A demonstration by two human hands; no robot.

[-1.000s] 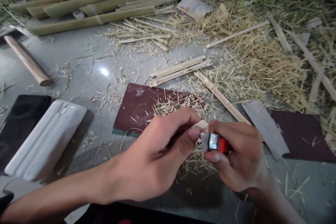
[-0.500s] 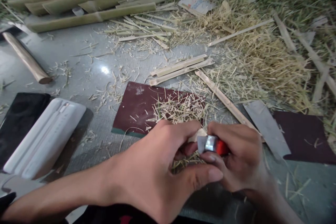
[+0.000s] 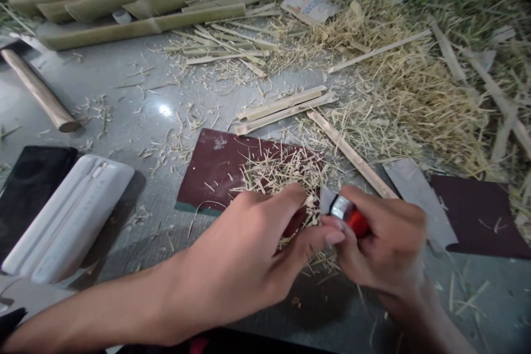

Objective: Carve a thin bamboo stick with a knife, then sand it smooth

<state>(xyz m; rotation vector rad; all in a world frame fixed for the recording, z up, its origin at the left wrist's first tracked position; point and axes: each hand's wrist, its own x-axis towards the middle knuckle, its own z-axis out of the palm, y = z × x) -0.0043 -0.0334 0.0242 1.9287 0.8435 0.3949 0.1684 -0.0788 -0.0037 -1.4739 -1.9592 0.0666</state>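
My right hand [image 3: 384, 238] is closed round a knife [image 3: 341, 208] with a red handle, a metal collar and a short, wide grey blade pointing up and left. My left hand [image 3: 257, 243] is curled beside it, back of the hand towards me. Its thumb reaches across to the right hand's thumb, just under the collar. Whatever sits in the left fingers is hidden behind the hand. Below and beyond both hands, bamboo shavings [image 3: 286, 168] cover part of a dark red board [image 3: 211, 163] with a green edge.
Split bamboo strips [image 3: 286, 108] lie past the board, and another strip [image 3: 352, 155] slants to the right. Bamboo poles [image 3: 145, 27] are stacked at the back left. A shavings heap [image 3: 415, 94], sandpaper [image 3: 477, 213], a wooden rod [image 3: 39, 91], a white power bank [image 3: 70, 215] and a black phone [image 3: 31, 182] surround them.
The knife and my right hand have shifted slightly right and up, the blade tilting upward. A pale piece seen between the hands before is now out of sight. My left hand has moved slightly left.
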